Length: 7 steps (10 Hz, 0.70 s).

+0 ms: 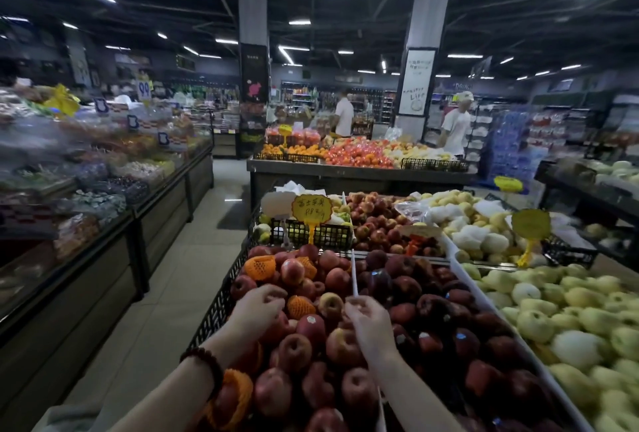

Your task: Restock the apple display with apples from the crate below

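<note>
Both hands are out over the red apple pile (pixel 313 335), in the left bin of the display, fenced at left by a black mesh rim (pixel 216 307) and at right by a white divider (pixel 354 276).

L hand (pixel 257 310) sits palm-down w/ fingers curled, tips pinched near an apple at approx the pile's mid-left; can't tell if it's actually gripping an apple or just touching one, since the fingers hide the contact. Beaded bracelet (pixel 204 362) on that wrist. R hand (pixel 366 319) is just beside the divider's near end, fingers loosely bent and tips close together around something small and pale; can't tell what, or whether it's held.

Crate below: not in view. So the supply lies down and toward the person, under the display edge, away from where both sets of fingers point (fwd, into the pile). Neither hand is clearly nearer to it.

Apples are round, so no real long axis; most lie stem-dimple up, a few tipped sideways. Some wear orange foam nets (pixel 301 307). The divider's long axis runs away from the person, btwn the red apples and darker apples (pixel 432 307) to the right.

Pile looks fairly full already; judging by that, hands are prob. arranging or settling fruit, not fetching.
</note>
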Each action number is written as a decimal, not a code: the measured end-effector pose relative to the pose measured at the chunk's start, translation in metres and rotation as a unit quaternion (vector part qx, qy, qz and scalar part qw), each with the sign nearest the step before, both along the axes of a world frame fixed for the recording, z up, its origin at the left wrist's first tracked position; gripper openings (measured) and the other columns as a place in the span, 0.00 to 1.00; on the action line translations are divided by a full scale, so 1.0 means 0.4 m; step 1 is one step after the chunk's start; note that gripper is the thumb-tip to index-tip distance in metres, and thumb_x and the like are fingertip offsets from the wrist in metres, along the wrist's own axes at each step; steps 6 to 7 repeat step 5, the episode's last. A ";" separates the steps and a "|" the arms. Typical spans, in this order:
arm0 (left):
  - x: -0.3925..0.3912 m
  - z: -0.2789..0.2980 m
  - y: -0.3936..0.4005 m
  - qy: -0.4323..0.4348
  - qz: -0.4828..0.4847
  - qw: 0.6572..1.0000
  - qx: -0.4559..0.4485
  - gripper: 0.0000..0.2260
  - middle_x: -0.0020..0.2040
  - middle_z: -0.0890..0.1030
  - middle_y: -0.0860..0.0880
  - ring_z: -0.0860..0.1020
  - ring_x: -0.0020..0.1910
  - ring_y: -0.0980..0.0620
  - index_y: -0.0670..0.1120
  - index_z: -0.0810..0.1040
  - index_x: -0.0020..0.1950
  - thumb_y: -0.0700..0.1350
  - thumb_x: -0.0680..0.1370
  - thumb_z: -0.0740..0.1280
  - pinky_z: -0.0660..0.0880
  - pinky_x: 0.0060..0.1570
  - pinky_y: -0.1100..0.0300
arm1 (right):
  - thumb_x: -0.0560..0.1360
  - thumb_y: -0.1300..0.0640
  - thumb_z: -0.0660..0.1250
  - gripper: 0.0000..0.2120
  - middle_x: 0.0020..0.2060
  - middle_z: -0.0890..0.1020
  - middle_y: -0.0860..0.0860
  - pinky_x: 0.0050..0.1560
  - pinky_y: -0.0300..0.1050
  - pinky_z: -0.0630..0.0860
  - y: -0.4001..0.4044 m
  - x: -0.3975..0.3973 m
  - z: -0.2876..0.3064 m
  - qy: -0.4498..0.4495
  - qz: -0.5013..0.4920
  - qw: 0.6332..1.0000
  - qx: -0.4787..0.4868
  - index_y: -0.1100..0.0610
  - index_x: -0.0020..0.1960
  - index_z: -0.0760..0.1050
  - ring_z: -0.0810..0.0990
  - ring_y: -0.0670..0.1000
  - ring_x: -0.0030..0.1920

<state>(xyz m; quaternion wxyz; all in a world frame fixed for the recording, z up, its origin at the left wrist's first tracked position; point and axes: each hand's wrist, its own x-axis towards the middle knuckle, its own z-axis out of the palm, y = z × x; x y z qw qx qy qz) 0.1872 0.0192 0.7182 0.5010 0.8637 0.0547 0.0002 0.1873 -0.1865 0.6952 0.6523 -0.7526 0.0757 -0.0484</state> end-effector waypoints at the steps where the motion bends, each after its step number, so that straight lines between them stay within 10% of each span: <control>1: -0.066 0.070 -0.061 -0.023 0.012 0.998 -0.058 0.08 0.47 0.82 0.45 0.82 0.44 0.47 0.46 0.80 0.54 0.42 0.77 0.63 0.79 0.47 0.51 | 0.75 0.61 0.67 0.05 0.38 0.83 0.55 0.40 0.51 0.78 -0.068 -0.056 0.085 -0.026 0.003 0.998 0.055 0.57 0.42 0.80 0.80 0.55 0.39; 7: -0.241 0.181 -0.180 -0.091 0.005 0.987 -0.135 0.06 0.47 0.83 0.46 0.82 0.47 0.47 0.50 0.79 0.49 0.41 0.78 0.63 0.80 0.50 0.51 | 0.77 0.60 0.67 0.05 0.42 0.86 0.57 0.34 0.43 0.80 -0.238 -0.270 0.179 -0.067 0.025 0.995 0.071 0.58 0.47 0.82 0.84 0.49 0.36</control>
